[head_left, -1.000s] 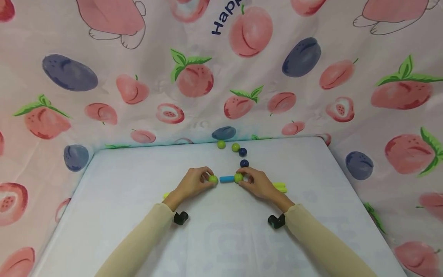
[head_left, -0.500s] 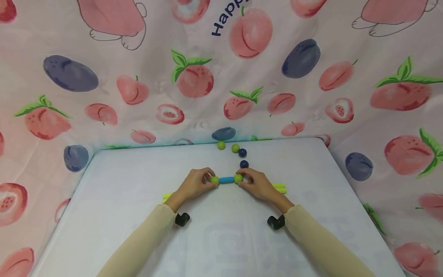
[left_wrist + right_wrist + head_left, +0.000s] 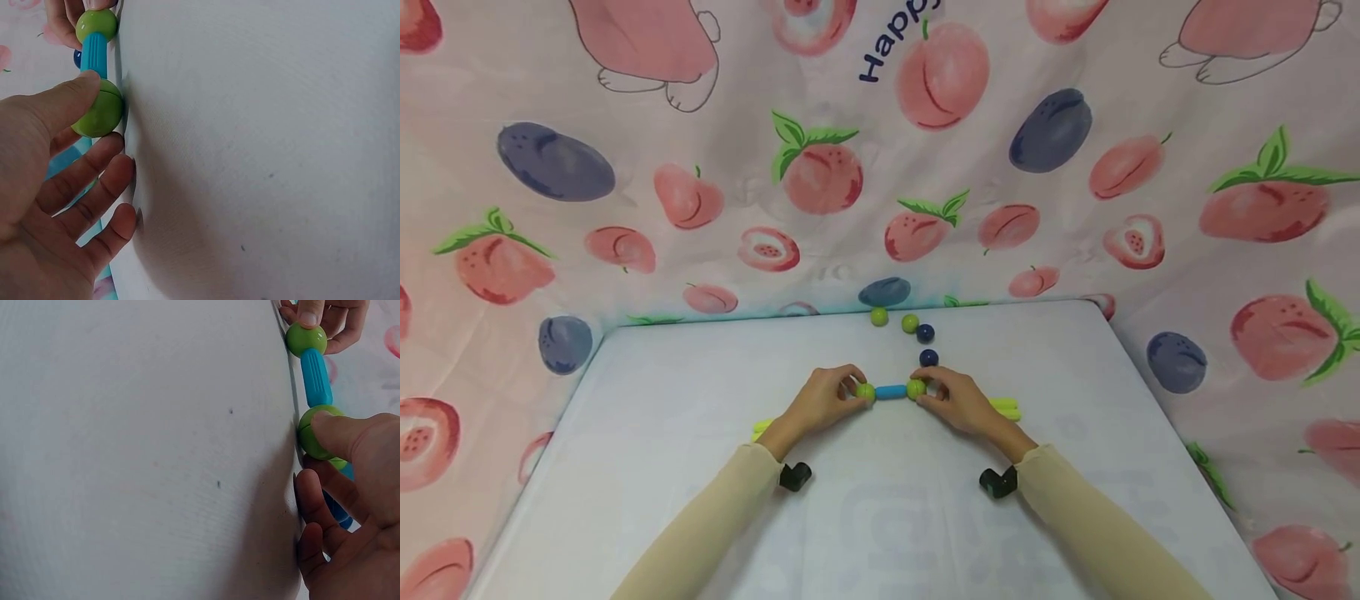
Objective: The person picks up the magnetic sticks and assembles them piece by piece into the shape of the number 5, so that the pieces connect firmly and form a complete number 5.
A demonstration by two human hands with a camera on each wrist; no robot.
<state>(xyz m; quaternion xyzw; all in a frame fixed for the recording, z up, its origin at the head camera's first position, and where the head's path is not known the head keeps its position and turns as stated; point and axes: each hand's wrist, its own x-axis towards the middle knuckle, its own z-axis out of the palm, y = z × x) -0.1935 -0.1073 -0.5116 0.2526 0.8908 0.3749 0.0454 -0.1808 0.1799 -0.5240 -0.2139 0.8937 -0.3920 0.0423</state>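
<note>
A short blue rod [image 3: 891,391] lies level just above the white table [image 3: 700,517], with a green ball on each end. My left hand [image 3: 855,392] pinches the left green ball [image 3: 866,391] between thumb and fingers. My right hand [image 3: 925,390] pinches the right green ball [image 3: 915,388] in the same way. The left wrist view shows my thumb on the near green ball [image 3: 97,114], with the blue rod [image 3: 95,55] running away to the far ball [image 3: 97,25]. In the right wrist view my thumb lies on the near ball [image 3: 314,432] at the end of the rod [image 3: 316,376].
Two loose green balls [image 3: 879,317] [image 3: 910,323] and two dark blue balls [image 3: 926,333] [image 3: 928,358] lie near the table's far edge. Yellow-green rods lie behind my right hand [image 3: 1007,407] and by my left wrist [image 3: 761,427]. A fruit-print cloth [image 3: 820,175] hangs all around.
The left green ball has moved right and closed the small gap to the blue rod's end. Both hands otherwise stay where they were.
</note>
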